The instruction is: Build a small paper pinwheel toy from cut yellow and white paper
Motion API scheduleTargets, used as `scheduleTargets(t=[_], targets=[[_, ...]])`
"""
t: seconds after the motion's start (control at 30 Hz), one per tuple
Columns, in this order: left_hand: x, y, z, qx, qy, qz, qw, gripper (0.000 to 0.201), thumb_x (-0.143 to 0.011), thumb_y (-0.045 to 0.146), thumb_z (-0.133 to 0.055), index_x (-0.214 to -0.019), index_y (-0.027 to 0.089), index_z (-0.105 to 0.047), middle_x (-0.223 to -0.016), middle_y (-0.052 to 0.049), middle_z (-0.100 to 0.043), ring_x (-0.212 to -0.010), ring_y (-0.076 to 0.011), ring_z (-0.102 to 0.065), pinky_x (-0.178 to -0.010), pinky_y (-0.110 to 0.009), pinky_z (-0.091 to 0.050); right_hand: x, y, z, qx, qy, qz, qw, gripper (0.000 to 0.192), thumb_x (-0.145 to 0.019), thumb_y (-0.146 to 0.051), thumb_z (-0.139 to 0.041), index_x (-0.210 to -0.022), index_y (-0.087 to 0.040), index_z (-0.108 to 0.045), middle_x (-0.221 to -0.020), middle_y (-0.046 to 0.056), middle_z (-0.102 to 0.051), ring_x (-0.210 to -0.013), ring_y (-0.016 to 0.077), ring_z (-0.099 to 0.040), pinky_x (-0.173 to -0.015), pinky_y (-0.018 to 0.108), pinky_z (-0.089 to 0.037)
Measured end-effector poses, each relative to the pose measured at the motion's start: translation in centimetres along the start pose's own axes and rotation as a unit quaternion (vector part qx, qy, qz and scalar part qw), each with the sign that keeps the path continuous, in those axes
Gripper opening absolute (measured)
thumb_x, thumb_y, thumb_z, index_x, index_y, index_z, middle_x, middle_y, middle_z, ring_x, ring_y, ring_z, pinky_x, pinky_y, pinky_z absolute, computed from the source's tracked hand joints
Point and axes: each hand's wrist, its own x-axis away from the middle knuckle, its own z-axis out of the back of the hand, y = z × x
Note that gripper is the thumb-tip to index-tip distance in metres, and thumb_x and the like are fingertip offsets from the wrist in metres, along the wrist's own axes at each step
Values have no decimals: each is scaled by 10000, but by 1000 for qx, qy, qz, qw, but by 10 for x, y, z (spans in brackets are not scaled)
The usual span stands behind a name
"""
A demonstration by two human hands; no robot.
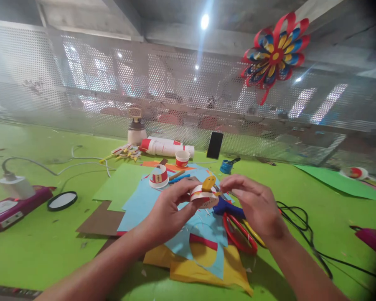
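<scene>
My left hand grips a small craft cut from a paper cup, white with a red band. A yellow paper head with dots for eyes stands up from it, and small yellow tabs stick out at its sides. At the craft's right edge are the bent fingertips of my right hand, drawn together; whether they pinch a tab is not clear. Under that hand lie a blue glue gun and red-handled scissors. Light blue paper sheets, one with a round cut-out, spread beneath both hands.
Two paper cups stand behind the sheets, near a cup stack lying sideways. Farther back are a phone, a blue jar and a spray bottle. A power strip sits left; a black cable trails right.
</scene>
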Motion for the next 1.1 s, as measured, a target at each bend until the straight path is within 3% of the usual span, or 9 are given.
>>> scheduleTargets(t=[0.17, 0.3, 0.53, 0.83, 1.1], targets=[[2, -2, -1, -104, -36, -10, 994, 271, -832, 165, -534, -1096, 185, -594, -1045, -79, -635, -973, -186, -591, -852, -311, -477, 4, -21, -9, 113, -38, 77, 990, 186, -816, -180, -594, -997, -212, -626, -1041, 66, -583, -1018, 211, -541, -902, 388, -435], [2, -3, -3, -163, -57, -30, 984, 288, -824, 150, -529, -1102, 177, -601, -1057, -85, -645, -983, -197, -585, -867, -312, -457, 5, -24, -14, 156, -28, 113, 981, 121, -821, -157, -603, -927, -198, -645, -995, 68, -599, -960, 192, -570, -868, 378, -461], [3, -9, -5, -98, -58, 3, 993, 268, -823, 169, -536, -1080, 178, -611, -1045, -92, -639, -990, -207, -593, -862, -317, -478, 4, -23, -14, 148, -25, 136, 979, 91, -830, -116, -580, -828, -184, -640, -923, 63, -624, -885, 176, -598, -789, 349, -494], [4, -6, -5, -80, -77, 32, 993, 283, -822, 153, -536, -1086, 198, -628, -1053, -79, -649, -962, -201, -606, -853, -323, -494, 4, -24, -16, 170, -26, 150, 974, 93, -839, -119, -563, -838, -184, -630, -892, 62, -633, -846, 170, -606, -759, 339, -504], [0, -4, -10, -36, -75, 62, 995, 213, -792, 132, -554, -985, 172, -637, -929, -60, -659, -873, -186, -620, -789, -301, -514, 6, -25, -18, 158, -24, 140, 977, 90, -852, -135, -550, -845, -180, -628, -869, 61, -632, -818, 160, -602, -731, 323, -512]])
